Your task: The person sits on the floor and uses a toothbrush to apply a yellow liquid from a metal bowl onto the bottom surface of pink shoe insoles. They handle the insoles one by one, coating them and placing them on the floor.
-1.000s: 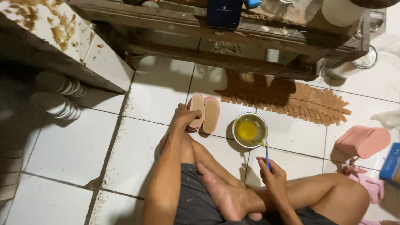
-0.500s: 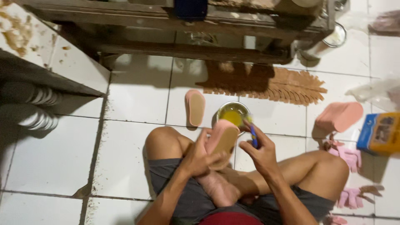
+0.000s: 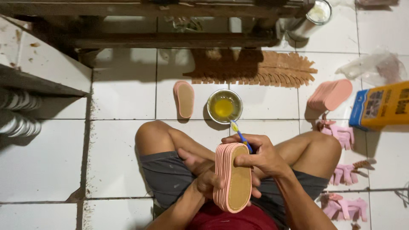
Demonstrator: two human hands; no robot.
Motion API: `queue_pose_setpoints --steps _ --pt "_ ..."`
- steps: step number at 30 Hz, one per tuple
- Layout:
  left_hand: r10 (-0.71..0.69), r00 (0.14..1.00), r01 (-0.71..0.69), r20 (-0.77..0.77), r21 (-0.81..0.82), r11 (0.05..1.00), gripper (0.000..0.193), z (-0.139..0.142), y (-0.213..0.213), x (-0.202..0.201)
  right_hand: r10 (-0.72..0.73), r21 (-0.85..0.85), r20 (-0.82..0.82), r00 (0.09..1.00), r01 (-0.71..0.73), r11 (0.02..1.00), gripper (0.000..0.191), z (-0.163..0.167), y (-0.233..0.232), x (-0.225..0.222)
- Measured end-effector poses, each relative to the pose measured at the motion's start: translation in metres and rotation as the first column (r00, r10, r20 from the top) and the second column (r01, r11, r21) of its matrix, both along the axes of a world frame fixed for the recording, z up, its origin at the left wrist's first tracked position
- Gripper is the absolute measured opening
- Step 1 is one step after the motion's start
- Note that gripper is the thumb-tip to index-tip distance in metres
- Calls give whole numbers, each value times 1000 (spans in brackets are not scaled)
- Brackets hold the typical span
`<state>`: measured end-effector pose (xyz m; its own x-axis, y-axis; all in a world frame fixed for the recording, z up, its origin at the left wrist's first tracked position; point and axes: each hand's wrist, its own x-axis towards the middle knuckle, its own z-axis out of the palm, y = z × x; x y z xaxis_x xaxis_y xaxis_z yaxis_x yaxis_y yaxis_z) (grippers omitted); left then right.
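I sit cross-legged on the tiled floor. My left hand (image 3: pixel 208 181) grips a stack of pink shoe soles (image 3: pixel 233 176) from the left side, held over my lap with a tan face turned up. My right hand (image 3: pixel 262 155) rests on the stack's top right edge and holds a blue-handled brush (image 3: pixel 240 136), its bristle end pointing toward a small metal bowl of yellow glue (image 3: pixel 224 106) on the floor in front of me. One single pink sole (image 3: pixel 184 99) lies left of the bowl.
A fan of brown sole pieces (image 3: pixel 260 68) lies beyond the bowl by a dark wooden bench (image 3: pixel 170 38). Right: another pink sole stack (image 3: pixel 330 94), pink straps (image 3: pixel 341 172), a yellow-blue box (image 3: pixel 381 106), a plastic bag (image 3: pixel 375 64). A white shelf (image 3: pixel 38 81) stands left.
My left hand picked the stack of soles off the floor and brought it to my lap. My right hand with the brush moved from near the bowl onto the stack.
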<state>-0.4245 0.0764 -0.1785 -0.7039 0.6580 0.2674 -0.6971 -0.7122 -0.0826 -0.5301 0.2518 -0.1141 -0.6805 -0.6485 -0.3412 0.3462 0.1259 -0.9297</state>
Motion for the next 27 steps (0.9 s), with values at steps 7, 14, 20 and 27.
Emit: queue_pose_setpoints --steps 7,14,20,27 --pt "3 994 0 109 -24 1000 77 3 11 25 95 41 -206 974 -88 995 61 28 -6 9" --pt "59 988 -57 144 -15 998 80 16 0 35 42 -102 -367 929 -85 991 57 37 -13 23" --pt "84 987 -80 136 -34 996 77 21 -7 33 -106 -63 -198 975 95 994 37 35 -5 34" --pt "71 997 -66 20 -165 984 77 18 -15 29 -72 119 -98 993 84 989 23 42 4 29"
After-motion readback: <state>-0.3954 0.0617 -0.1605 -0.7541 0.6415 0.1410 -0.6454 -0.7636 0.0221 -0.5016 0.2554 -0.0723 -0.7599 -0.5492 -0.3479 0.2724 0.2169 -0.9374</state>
